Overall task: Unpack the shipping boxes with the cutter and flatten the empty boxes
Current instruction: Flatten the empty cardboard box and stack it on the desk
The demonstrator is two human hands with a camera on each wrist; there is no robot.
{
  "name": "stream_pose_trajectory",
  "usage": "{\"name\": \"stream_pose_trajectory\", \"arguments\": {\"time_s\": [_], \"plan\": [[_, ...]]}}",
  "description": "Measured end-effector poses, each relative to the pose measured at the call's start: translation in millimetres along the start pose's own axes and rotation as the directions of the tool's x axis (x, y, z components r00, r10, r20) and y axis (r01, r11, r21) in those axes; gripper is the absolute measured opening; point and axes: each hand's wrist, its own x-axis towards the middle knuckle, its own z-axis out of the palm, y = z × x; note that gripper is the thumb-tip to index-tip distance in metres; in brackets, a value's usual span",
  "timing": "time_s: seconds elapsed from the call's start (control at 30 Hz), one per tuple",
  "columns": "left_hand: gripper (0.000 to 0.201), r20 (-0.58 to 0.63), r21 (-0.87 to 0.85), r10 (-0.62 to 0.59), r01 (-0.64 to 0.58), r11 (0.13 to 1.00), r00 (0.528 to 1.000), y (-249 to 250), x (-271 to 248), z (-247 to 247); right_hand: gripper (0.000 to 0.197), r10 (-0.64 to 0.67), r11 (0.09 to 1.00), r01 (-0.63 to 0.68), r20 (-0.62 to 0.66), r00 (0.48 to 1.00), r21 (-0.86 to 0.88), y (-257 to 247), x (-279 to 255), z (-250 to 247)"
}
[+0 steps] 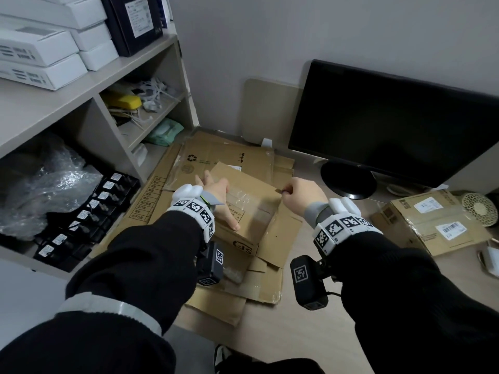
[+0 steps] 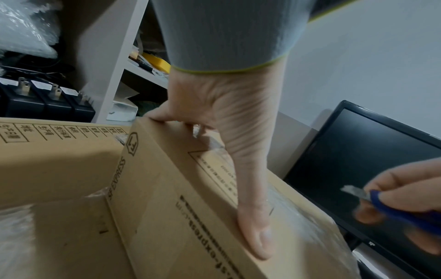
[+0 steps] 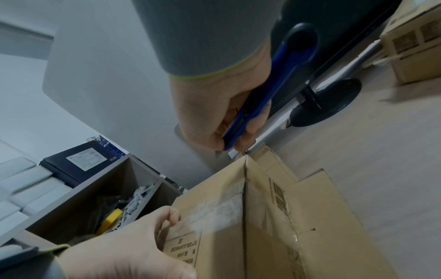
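A sealed brown shipping box [image 1: 252, 225] with clear tape along its top seam lies on a pile of flattened cardboard [image 1: 229, 155]. My left hand [image 1: 216, 193] presses flat on the box top [image 2: 190, 198], its thumb stretched along the near edge and its fingers reaching the far left edge. My right hand [image 1: 299, 197] grips a blue cutter [image 3: 262, 98]. The short blade [image 2: 353, 190] is out and sits at the box's far right corner [image 3: 245, 158]. In the head view the fist hides most of the cutter.
A second taped box [image 1: 432, 222] with labels lies on the desk at the right. A black monitor [image 1: 391, 130] on a round foot stands behind. At the left, a shelf unit [image 1: 81, 90] holds white boxes, bubble wrap and black adapters.
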Motion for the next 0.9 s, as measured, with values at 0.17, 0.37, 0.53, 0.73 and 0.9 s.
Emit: {"name": "stream_pose_trajectory", "arguments": {"time_s": [0.17,0.37,0.53,0.73,0.9], "plan": [[0.089,-0.149,0.078,0.135,-0.124,0.989,0.980,2.1,-6.9,5.0,0.026,-0.014,1.000,0.015,0.142,0.990,-0.008,-9.6,1.5,15.8],[0.077,-0.259,0.162,0.259,-0.222,0.961,0.931,-4.6,-23.0,3.8,0.041,0.012,1.000,-0.010,0.086,0.996,-0.017,-11.3,17.2,22.1],[0.047,-0.229,0.171,0.329,-0.295,0.940,0.916,-11.6,-35.2,-14.9,0.080,0.070,0.987,-0.057,0.083,0.994,-0.151,-25.4,23.2,30.1],[0.036,-0.414,0.199,0.362,-0.305,0.931,0.835,-35.5,-48.8,-54.8,0.063,0.116,0.987,-0.114,-0.014,0.993,0.112,-32.8,37.7,11.2],[0.023,-0.165,0.363,0.268,-0.194,0.911,0.949,-58.0,-54.6,-90.1,0.045,0.023,0.975,0.026,-0.218,0.976,0.221,-55.7,45.1,-35.3]]}}
